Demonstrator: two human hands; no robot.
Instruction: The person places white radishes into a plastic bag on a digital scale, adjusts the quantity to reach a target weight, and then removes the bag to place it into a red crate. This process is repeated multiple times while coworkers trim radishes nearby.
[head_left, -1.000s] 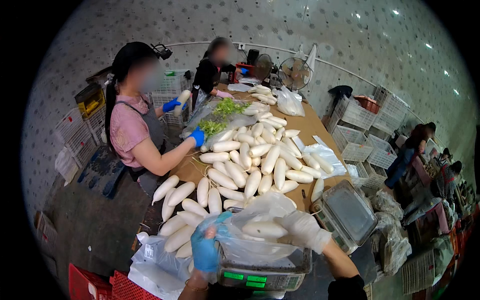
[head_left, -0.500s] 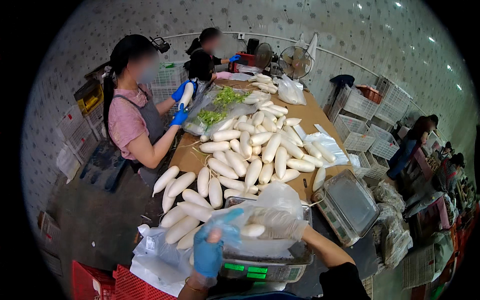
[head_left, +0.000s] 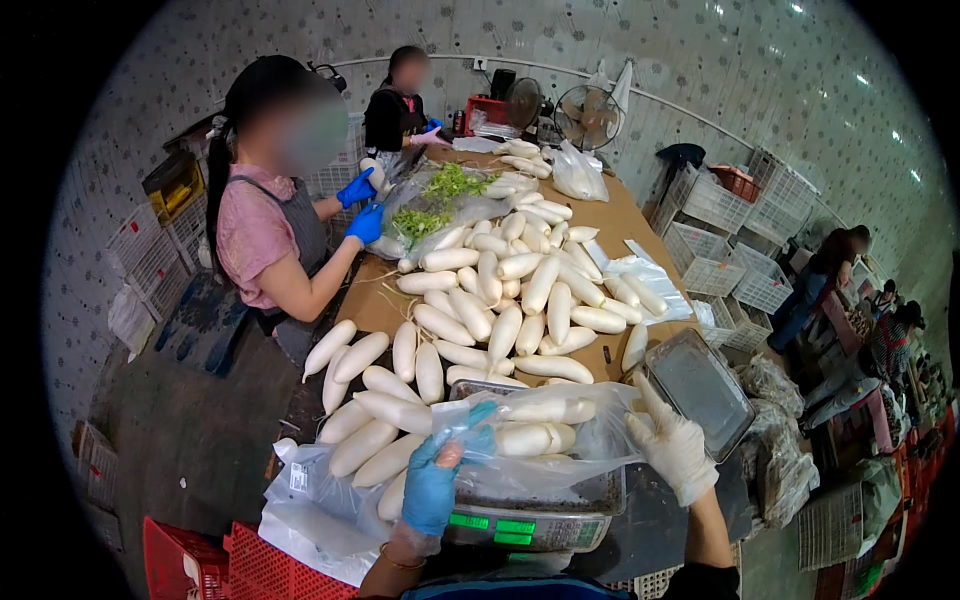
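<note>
Bagging, seemingly; left hand (head_left: pixel 430 492) clamped on bag (head_left: pixel 606 430); right hand (head_left: pixel 676 446) at its right end, grip unclear; radishes (head_left: pixel 525 439) inside, over scale (head_left: pixel 575 535) by near edge of counter (head_left: pixel 608 222); next move likely calls for steady bag.

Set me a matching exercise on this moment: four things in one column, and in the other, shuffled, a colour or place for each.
Things
1. Left hand
2. Right hand
3. Near scale
4. Green leaves

Colours and places
A. Under the clear bag, with green lights on its front
B. Gloved in white, at the bag's right end
C. Farther up the table, beside a co-worker
D. Gloved in blue, at the bag's left end

Pairs: 1-D, 2-B, 3-A, 4-C
</note>
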